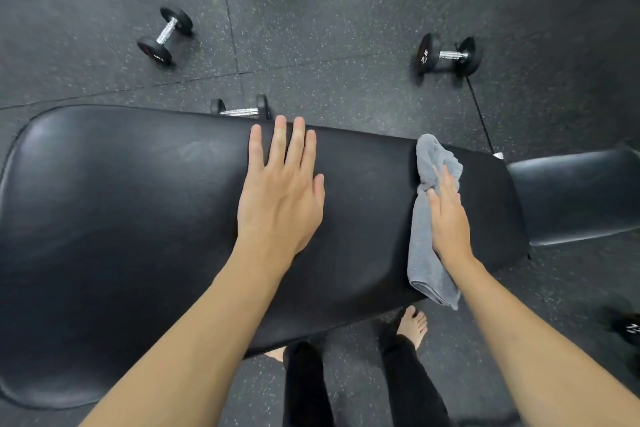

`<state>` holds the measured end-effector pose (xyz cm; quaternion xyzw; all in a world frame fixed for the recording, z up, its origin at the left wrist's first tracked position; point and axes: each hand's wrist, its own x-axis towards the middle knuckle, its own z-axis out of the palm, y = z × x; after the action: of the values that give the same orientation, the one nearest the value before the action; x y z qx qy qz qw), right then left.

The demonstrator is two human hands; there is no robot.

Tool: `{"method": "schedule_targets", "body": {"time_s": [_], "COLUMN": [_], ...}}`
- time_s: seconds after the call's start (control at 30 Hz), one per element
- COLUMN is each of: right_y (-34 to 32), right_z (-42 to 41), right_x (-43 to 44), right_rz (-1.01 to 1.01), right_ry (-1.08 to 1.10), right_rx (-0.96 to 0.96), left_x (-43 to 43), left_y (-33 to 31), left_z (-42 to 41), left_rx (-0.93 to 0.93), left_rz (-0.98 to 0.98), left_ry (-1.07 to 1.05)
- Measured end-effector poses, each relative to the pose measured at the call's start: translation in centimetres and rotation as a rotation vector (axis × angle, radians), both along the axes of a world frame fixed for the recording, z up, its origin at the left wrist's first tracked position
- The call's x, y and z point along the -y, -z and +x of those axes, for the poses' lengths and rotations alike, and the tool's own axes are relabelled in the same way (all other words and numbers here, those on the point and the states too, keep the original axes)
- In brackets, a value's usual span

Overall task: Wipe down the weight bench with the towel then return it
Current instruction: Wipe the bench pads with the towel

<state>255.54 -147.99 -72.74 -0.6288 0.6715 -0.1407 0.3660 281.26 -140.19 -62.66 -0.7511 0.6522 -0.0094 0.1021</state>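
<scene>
Pressing down on the crumpled grey cloth towel (427, 218), the right hand (448, 218) lies flat and open-palmed on top of it, fingers together and stretched over the fabric rather than clenched around it. The towel sits near the right end of the long black padded vinyl bench (138, 201), draped from the far edge across to the near edge, where a folded corner hangs just over the side. The left hand (280, 191) is spread flat and bare on the middle of the pad, fingers slightly apart, holding nothing, apparently bracing. By my reading the wiping is under way and not finished: the towel is working one end, and the broad stretch of pad to the left, which shows a faint smudge, looks like it remains to be covered. The smaller black seat pad (571, 194) beyond the gap on the right is not being touched by the towel either. Returning the towel is left, and no rack or hook for it is in view.
</scene>
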Motion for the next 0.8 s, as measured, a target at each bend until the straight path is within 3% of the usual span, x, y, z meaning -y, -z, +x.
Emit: {"method": "schedule_targets", "body": {"time_s": [0.1, 0.27, 0.33, 0.47, 0.67, 0.8], "right_y": [-0.2, -3.7, -4.7, -2.9, 3.9, 5.3], "right_z": [1.2, 10.6, 13.2, 9.1, -5.6, -9.2], "right_x": [-0.2, -3.0, -4.3, -4.4, -1.5, -0.1], "right_rz": [-0.029, -0.248, -0.264, -0.274, -0.110, -0.022], "right_ry": [-0.029, -0.393, -0.429, -0.487, -0.189, 0.000], "right_rx": [0.039, 0.141, 0.155, 0.131, 0.043, 0.004], "left_x": [0.0, -0.1, -0.2, -0.1, 0.2, 0.3], "left_y": [0.1, 0.0, -0.2, 0.4, 2.0, 2.4], "left_z": [-0.1, -0.5, -0.8, -2.5, -4.6, -4.7], "left_rx": [0.026, 0.026, 0.022, 0.009, 0.062, 0.064], "left_rz": [0.015, -0.002, -0.016, -0.077, -0.117, -0.109], "left_ry": [-0.006, -0.023, -0.055, -0.165, -0.238, -0.168]}}
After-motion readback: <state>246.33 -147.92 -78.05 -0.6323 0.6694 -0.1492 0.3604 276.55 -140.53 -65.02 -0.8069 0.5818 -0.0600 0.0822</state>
